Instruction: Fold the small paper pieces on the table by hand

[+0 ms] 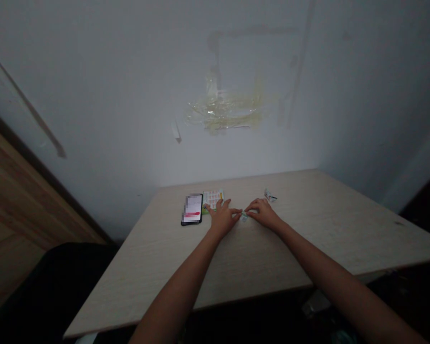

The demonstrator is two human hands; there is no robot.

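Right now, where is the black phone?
In the head view, the black smartphone lies on the pale table, left of the left hand, beside a green-edged card.

A small green-and-white paper scrap [243, 217] lies between left hand [223, 218] and right hand [263, 214].

The left hand [224, 218] and right hand [263, 213] rest on a pale wooden table [308, 229], their fingertips meeting at a small green-and-white scrap [244, 216]. A phone [192, 209] lies just beside the left hand, with a printed card [212, 199] touching its fingers. A crumpled wrapper [270, 195] sits near the far edge.
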